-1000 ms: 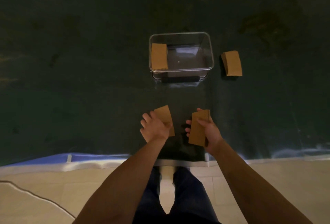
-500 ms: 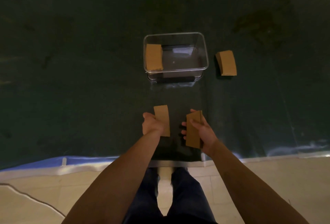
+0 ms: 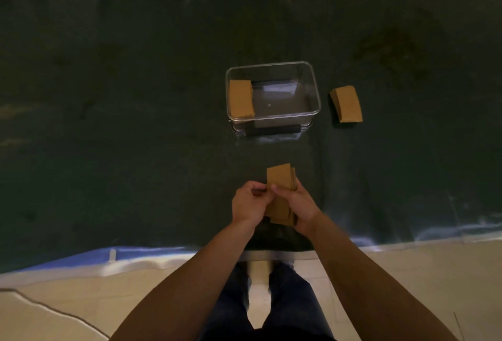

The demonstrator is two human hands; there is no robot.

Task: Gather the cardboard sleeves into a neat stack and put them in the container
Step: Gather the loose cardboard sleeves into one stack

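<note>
Now squaring the sleeves between both hands.
Your left hand and right hand pinch them together (edges uneven); tap flush, then carry far to the container.

no readable text, labels (or numbers)

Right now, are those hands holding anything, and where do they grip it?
Both the left hand and right hand pinch a small stack of brown cardboard sleeves around its middle.
</note>
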